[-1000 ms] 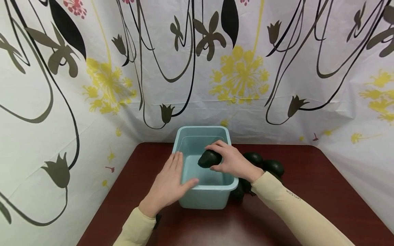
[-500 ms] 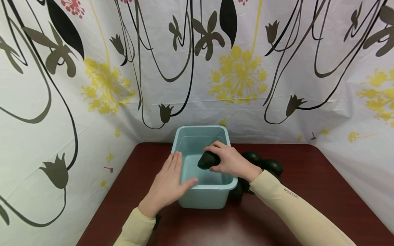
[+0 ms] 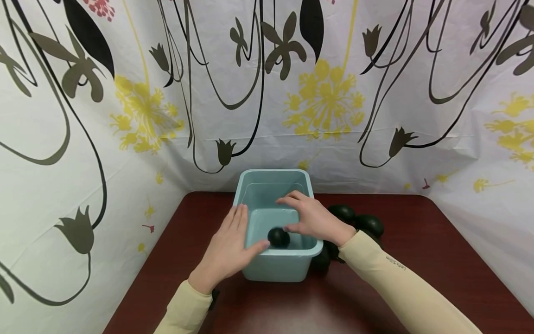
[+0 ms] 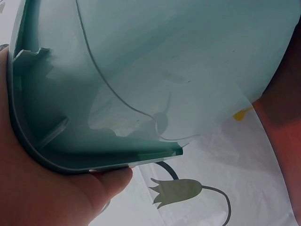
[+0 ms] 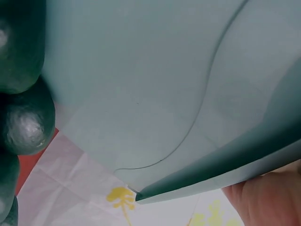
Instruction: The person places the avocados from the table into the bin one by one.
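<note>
A dark green avocado (image 3: 278, 237) lies in the near part of a light blue plastic bin (image 3: 275, 270). Over the bin's right rim reaches my right hand (image 3: 314, 221), thumb and fingers spread apart with nothing between them, above and behind the avocado. My left hand (image 3: 227, 250) rests on the left rim near the front corner, its fingers straight and its thumb pointing over the bin. In the left wrist view the left hand (image 4: 61, 200) lies against the bin's rim. The right wrist view shows the bin's outer wall (image 5: 136, 94) and part of the right hand (image 5: 275, 200).
Several more avocados (image 3: 369, 226) lie on the dark red table (image 3: 417, 260) right of the bin, partly hidden by the right arm. Some of these avocados (image 5: 28, 125) sit close beside the bin's wall. A patterned white sheet (image 3: 267, 116) hangs behind and at the sides.
My right hand has let go of the avocado, which has dropped from its fingers to the bin's floor. The fingers have stayed over the bin. My left hand keeps its place.
</note>
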### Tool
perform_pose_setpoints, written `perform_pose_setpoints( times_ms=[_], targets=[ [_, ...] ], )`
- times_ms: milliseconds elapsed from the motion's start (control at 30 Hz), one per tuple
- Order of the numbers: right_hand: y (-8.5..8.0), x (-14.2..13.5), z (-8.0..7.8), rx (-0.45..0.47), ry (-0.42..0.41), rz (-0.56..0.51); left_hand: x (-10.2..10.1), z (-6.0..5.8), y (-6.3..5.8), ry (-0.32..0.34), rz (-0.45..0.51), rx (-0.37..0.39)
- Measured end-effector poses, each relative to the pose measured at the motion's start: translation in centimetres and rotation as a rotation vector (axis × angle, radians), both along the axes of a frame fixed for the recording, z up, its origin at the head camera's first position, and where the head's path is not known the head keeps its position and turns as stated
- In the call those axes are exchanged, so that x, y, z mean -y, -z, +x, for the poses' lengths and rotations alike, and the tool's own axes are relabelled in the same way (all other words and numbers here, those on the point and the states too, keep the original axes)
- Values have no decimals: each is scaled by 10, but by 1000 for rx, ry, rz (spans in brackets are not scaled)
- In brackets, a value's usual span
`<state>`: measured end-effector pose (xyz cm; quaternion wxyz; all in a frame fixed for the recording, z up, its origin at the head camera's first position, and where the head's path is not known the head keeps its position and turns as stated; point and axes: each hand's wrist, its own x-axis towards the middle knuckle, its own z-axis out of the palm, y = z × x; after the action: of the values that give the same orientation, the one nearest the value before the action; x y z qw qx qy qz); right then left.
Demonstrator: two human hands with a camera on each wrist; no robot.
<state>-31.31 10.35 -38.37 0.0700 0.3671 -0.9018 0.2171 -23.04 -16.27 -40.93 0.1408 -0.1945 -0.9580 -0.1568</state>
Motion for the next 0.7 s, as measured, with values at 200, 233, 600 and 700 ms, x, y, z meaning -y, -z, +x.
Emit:
perform_pose_setpoints(
  times_ms=[200,233,600,700],
  targets=[
    [0,-1,-2,-21,-10,-54,-1,0,-2,-8,-8,-24],
    [0,-1,-2,-24,-13,-67,-1,1,-3,-9,-10,-28],
    [7,-7,-2,-50,-57,-203,-1,2,0,-11,12,-15],
    [6,-10,-2,-73,-61,-226,-1,1,-1,-10,2,-22]
  ],
)
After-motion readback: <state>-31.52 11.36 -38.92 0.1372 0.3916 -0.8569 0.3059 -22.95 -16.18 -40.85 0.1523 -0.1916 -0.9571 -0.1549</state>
